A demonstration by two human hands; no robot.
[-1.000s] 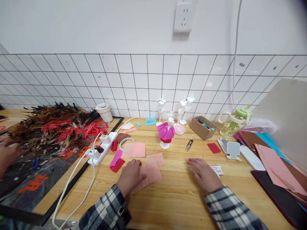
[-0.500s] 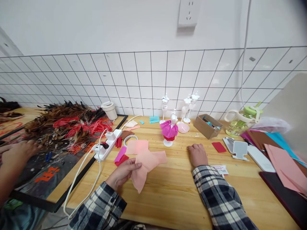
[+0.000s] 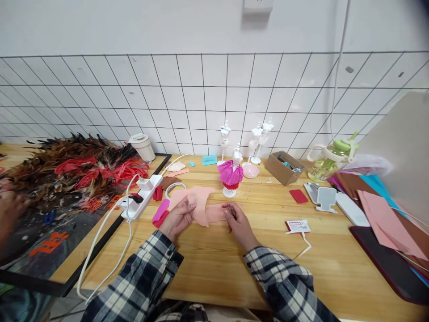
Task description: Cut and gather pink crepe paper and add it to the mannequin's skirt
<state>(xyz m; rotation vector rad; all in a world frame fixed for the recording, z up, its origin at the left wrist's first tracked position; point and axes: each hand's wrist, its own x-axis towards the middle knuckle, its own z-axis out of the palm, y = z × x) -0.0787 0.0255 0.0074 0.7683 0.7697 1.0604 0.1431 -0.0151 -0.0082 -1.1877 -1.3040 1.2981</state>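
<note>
Pinched in my left hand (image 3: 178,218) is a thin sheet of peach paper (image 3: 200,201), held over other peach pieces on the wooden table. My right hand (image 3: 239,223) is closed at the right end of a peach strip (image 3: 215,213); a small dark item shows between its fingers, too small to name. Behind the hands stands a small white dress form (image 3: 237,155) with a ruffled magenta skirt (image 3: 230,173) over a red layer. Magenta paper (image 3: 161,210) and red paper (image 3: 161,220) lie left of my left hand.
Left are a white power strip (image 3: 142,197) with cables, a lidded cup (image 3: 142,147) and feathers (image 3: 67,161). Behind are more dress forms and a pink dish (image 3: 250,170). Rightward: a cardboard box (image 3: 284,168), a green-lidded bottle (image 3: 330,158), a phone stand (image 3: 325,199). Another person's hand (image 3: 11,208) is far left.
My right hand has moved left from the table to the peach strip and closed its fingers. My left hand has shifted the peach sheet slightly up and left. The camera view has tilted down.
</note>
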